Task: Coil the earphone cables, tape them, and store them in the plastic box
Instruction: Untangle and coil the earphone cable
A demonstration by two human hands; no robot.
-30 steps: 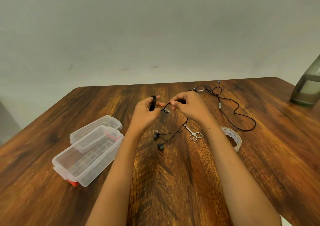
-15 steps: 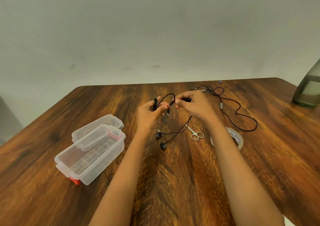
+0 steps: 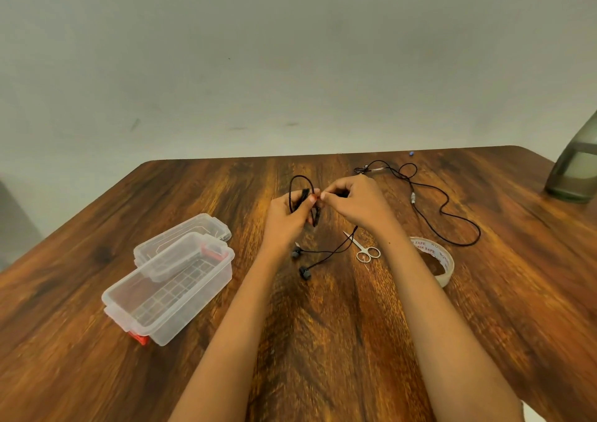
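Above a wooden worktop [image 3: 323,341], the left hand [image 3: 287,214] grips a coiled black earphone cable [image 3: 302,195] while the right hand [image 3: 358,203] pinches its strand, with the open plastic box [image 3: 168,289] lying well left.

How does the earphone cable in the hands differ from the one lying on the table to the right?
1. The held cable is up off the table, gripped by the left hand and pinched by the right hand; the loose cable lies flat with no hand on it.
2. The held cable is partly wound into loops, its earbuds trailing below the hands; the loose cable sprawls in open curves.
Shared: both are thin and black, and no tape shows on either.
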